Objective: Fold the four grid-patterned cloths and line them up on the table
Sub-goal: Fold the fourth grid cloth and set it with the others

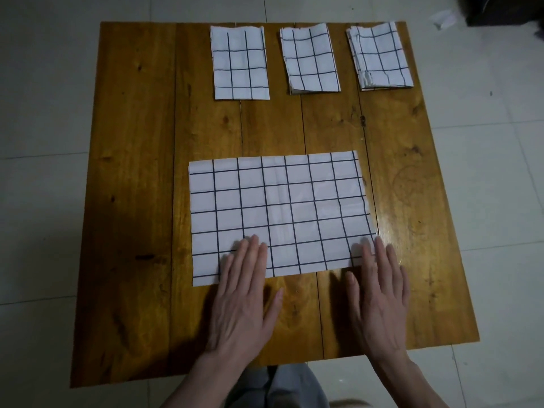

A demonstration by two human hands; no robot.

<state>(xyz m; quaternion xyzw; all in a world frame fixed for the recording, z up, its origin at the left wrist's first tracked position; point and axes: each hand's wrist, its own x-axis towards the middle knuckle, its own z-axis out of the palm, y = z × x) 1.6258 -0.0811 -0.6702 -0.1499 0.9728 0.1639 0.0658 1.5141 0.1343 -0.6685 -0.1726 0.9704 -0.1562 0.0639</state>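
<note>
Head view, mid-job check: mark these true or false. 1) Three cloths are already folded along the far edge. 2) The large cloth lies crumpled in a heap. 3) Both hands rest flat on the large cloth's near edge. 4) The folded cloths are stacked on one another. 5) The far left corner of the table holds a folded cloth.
1) True: three folded cloths sit in a row at the far edge of the table.
2) False: the large cloth lies spread flat.
3) True: the left hand and right hand lie open on its near edge, with no grip.
4) False: they lie side by side, apart.
5) False: that corner is bare wood.
</note>
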